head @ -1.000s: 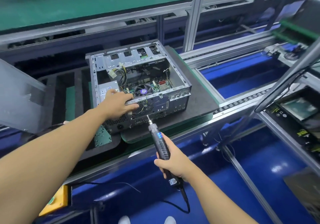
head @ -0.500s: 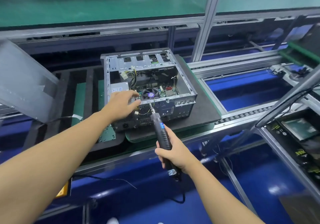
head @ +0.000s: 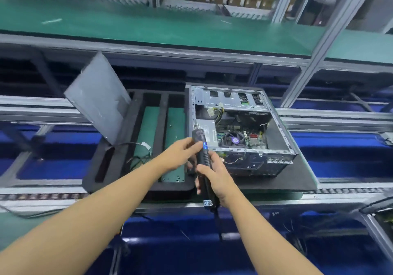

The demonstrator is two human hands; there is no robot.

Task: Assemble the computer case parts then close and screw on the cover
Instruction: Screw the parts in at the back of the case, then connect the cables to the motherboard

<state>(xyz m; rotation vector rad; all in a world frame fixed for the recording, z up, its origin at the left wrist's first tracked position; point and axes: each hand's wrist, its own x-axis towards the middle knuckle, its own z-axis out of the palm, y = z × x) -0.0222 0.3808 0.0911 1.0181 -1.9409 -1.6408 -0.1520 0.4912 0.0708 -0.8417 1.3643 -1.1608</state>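
**A:** Where is the computer case at this moment?

**B:** The computer case (head: 265, 166) lies on its side on a dark pad (head: 297, 181) on the conveyor line (head: 350, 191). Its open side faces up, so the parts inside can be reached from above. It is just behind the hands.

**A:** And the cover?

**B:** The cover (head: 97, 98) is not on the case. It leans upright at the left end of the black foam tray (head: 136, 130), well apart from the case. I think it is parked there so that it does not block the inside.

**A:** What do the hands do?

**B:** Both are on the electric screwdriver (head: 202, 157), in front of the near left corner of the case. The right hand (head: 214, 179) has its fingers wrapped around the lower handle, and the cable (head: 219, 225) hangs below the fist. The left hand (head: 180, 153) seems to pinch the upper barrel, with the thumb on top and the other fingers curled below, close to the small blue light (head: 204, 146).

**A:** Why two hands on one tool?

**B:** My guess is that the left hand steadies or adjusts the front part, perhaps the bit, while the right one carries the weight. The tip is blurred, so I cannot tell if a screw sits on it.

**A:** How far is the task?

**B:** Judging from the open case, closing the cover and screwing it on are not yet done.
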